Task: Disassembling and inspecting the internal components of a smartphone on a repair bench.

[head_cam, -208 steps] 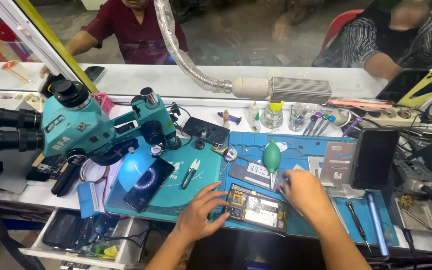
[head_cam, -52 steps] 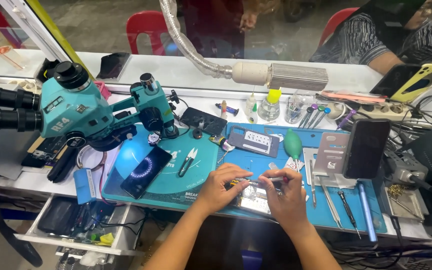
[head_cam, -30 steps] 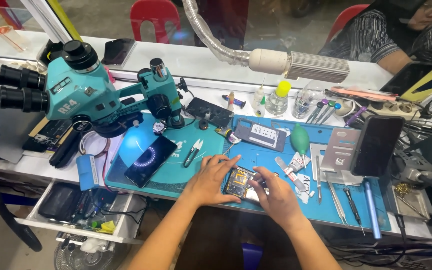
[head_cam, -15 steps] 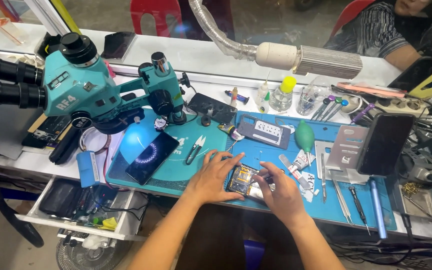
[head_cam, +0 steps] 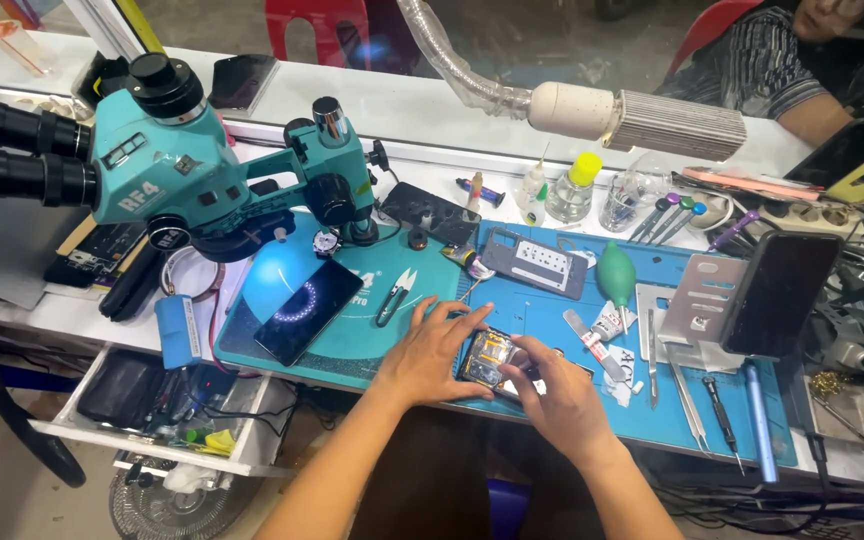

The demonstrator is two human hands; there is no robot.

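Keep your left hand pressed flat, fingers spread, on the opened phone lying on the blue mat at the bench's front, while your right hand, fingers curled onto it, works gently.

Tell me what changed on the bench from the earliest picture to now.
The right hand has come in from the mat's right side onto the opened phone, working at its right end. The left hand stays on the phone's left edge, steadying it. The green blower bulb, the tweezers and the microscope keep their places.
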